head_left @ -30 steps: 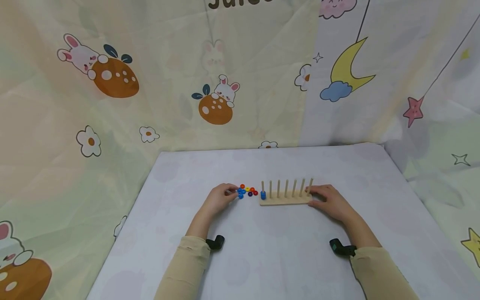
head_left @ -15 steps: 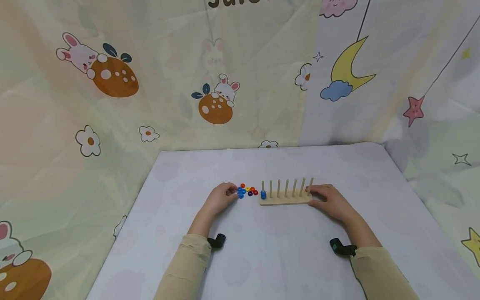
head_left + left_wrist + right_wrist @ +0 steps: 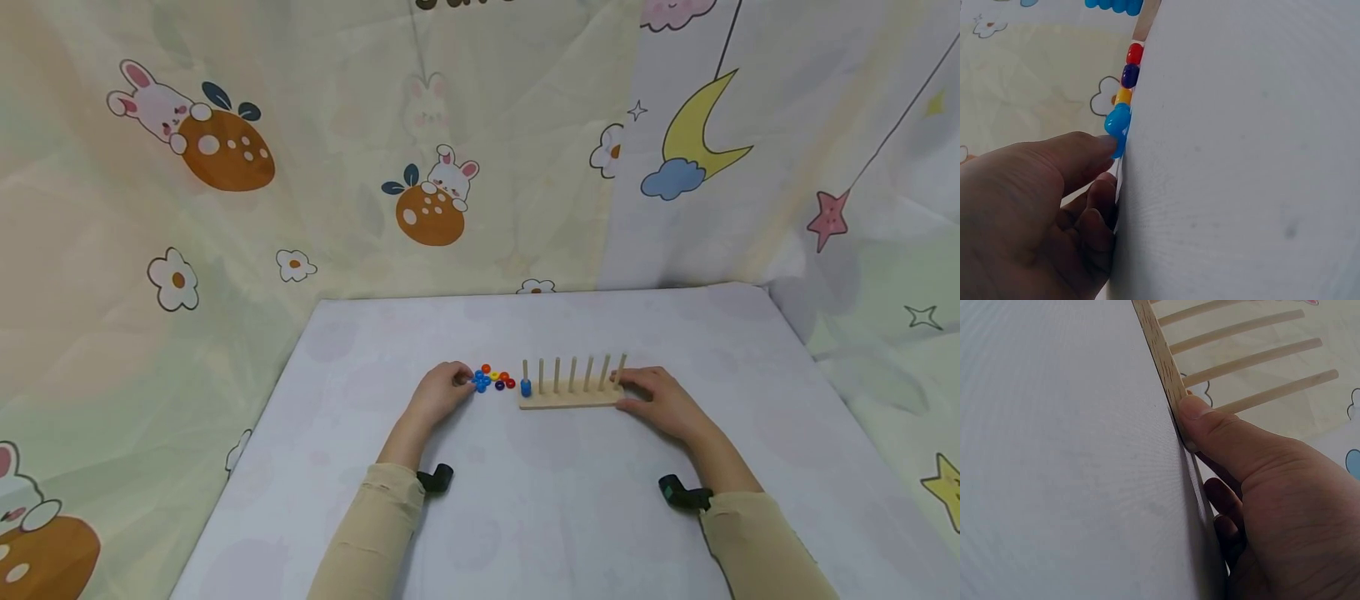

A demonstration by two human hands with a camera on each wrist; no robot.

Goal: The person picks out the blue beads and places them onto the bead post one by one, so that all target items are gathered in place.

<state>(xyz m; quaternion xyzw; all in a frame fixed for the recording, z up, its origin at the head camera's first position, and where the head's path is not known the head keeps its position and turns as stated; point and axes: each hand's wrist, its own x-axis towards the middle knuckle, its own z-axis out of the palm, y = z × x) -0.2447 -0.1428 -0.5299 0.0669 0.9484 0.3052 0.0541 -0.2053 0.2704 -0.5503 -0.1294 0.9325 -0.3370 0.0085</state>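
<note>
At the left end of a small pile of beads, my left hand pinches a blue bead between thumb and fingers. Another blue bead sits right beside it, followed by yellow, dark purple and red ones. To the right of the pile stands a wooden peg board with a row of upright pegs. Several blue beads are stacked on its leftmost peg; the other pegs are bare. My right hand grips the board's right end, thumb on its near edge and fingers behind.
A white cloth covers the table, which reaches back to a hanging curtain printed with rabbits, flowers and a moon. Black wrist cameras sit on both forearms at the cuffs of the beige sleeves.
The left fingertips have drawn slightly closer around the blue bead at the pile's left edge. My right hand and the peg board stay in place. The head view has tilted down a little.
</note>
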